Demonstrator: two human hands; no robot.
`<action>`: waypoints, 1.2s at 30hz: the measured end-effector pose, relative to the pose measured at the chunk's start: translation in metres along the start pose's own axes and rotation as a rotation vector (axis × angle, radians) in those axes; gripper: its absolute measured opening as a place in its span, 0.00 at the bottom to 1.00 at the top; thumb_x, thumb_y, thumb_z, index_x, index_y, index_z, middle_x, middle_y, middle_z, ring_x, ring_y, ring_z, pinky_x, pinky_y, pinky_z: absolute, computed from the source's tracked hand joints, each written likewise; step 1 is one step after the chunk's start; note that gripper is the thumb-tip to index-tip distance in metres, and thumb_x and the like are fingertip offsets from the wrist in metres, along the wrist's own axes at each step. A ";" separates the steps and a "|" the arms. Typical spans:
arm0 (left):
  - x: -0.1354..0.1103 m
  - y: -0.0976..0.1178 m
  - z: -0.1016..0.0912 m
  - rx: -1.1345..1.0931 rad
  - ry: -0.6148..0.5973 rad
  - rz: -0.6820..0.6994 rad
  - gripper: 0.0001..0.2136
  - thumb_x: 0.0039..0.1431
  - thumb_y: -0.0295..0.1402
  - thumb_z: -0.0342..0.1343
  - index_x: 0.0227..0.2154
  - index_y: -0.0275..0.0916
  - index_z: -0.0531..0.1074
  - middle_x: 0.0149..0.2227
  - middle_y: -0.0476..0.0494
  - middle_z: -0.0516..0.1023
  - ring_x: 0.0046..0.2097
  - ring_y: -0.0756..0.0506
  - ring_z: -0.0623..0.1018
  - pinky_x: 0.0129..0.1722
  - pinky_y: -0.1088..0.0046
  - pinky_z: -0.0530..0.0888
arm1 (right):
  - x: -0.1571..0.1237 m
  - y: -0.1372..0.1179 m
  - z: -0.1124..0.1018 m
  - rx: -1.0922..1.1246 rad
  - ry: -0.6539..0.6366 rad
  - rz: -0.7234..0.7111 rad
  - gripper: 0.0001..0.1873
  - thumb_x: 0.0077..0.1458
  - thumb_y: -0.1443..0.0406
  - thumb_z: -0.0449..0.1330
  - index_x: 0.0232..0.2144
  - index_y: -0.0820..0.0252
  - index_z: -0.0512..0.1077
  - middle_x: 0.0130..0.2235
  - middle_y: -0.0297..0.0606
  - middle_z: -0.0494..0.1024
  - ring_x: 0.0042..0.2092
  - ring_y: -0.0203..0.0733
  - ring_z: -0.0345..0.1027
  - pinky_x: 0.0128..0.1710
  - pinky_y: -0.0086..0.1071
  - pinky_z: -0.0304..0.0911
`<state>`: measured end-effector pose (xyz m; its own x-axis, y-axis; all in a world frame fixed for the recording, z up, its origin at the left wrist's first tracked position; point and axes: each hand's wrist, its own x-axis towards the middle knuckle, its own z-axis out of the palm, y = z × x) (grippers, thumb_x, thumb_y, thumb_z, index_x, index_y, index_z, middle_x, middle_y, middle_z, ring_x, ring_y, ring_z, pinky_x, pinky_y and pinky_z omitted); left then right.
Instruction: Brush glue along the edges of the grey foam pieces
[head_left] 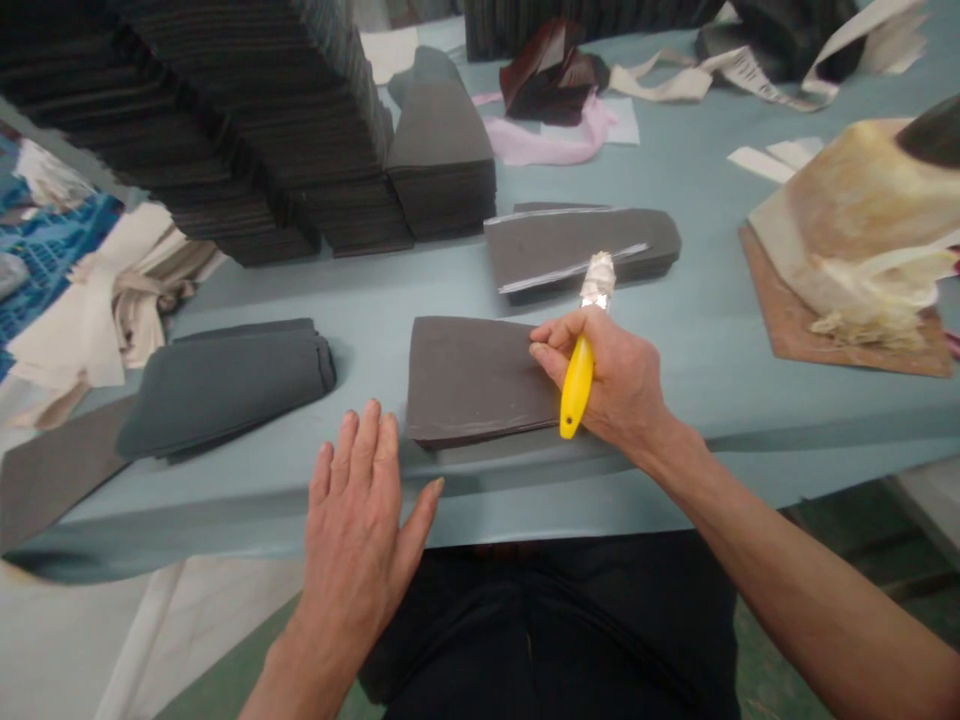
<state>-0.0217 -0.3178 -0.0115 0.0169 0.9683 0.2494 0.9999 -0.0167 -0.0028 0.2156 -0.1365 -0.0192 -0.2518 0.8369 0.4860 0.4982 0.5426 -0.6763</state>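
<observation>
My right hand (619, 375) is closed round a paintbrush with a yellow handle (576, 388); its whitish, caked bristle end (598, 280) points away from me. That hand is over the right end of a small stack of dark grey cut pieces (480, 380), and its fingertips are at the top piece. My left hand (360, 500) is open at the table's near edge, fingers stretched, left of that stack and holding nothing. Just behind the brush tip lies another grey stack (577, 245) with white streaks along its long edges.
Tall dark stacks (262, 120) and a shorter grey stack (442, 140) stand at the back left. Folded dark pieces (229, 385) lie left. A glue-stained container (855, 220) sits on a brown board (795, 330) at right. Pale strips (667, 85) and pink cloth (540, 140) lie behind.
</observation>
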 end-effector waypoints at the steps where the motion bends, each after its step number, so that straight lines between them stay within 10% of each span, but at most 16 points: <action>1: -0.006 -0.007 0.003 -0.027 0.000 -0.045 0.36 0.74 0.46 0.50 0.76 0.36 0.48 0.76 0.24 0.60 0.76 0.25 0.62 0.72 0.38 0.65 | 0.000 0.000 0.000 0.003 -0.003 0.001 0.09 0.63 0.56 0.63 0.35 0.54 0.71 0.41 0.37 0.87 0.40 0.46 0.83 0.42 0.38 0.70; 9: -0.036 -0.032 0.011 -0.228 0.041 -0.247 0.28 0.74 0.46 0.53 0.71 0.42 0.61 0.71 0.31 0.70 0.74 0.32 0.68 0.70 0.46 0.73 | -0.002 0.005 0.000 -0.041 0.006 -0.008 0.10 0.63 0.56 0.65 0.36 0.53 0.72 0.41 0.39 0.88 0.38 0.46 0.83 0.40 0.38 0.71; 22: -0.017 -0.025 0.013 -0.436 0.172 -0.255 0.21 0.74 0.42 0.55 0.64 0.41 0.68 0.61 0.39 0.80 0.62 0.41 0.80 0.64 0.60 0.79 | -0.002 0.003 -0.005 -0.106 -0.023 -0.094 0.11 0.64 0.55 0.64 0.35 0.52 0.69 0.42 0.40 0.88 0.40 0.48 0.85 0.39 0.39 0.75; 36: 0.035 -0.160 0.000 0.003 0.188 -0.259 0.23 0.68 0.49 0.57 0.55 0.36 0.76 0.57 0.29 0.79 0.57 0.27 0.78 0.59 0.47 0.75 | -0.006 0.009 -0.006 -0.193 -0.022 -0.098 0.12 0.63 0.53 0.66 0.37 0.52 0.69 0.43 0.39 0.88 0.40 0.48 0.85 0.35 0.36 0.74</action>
<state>-0.1810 -0.2811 -0.0023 -0.2387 0.8773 0.4164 0.9708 0.2256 0.0813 0.2270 -0.1371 -0.0248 -0.3233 0.7834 0.5307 0.6196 0.5992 -0.5070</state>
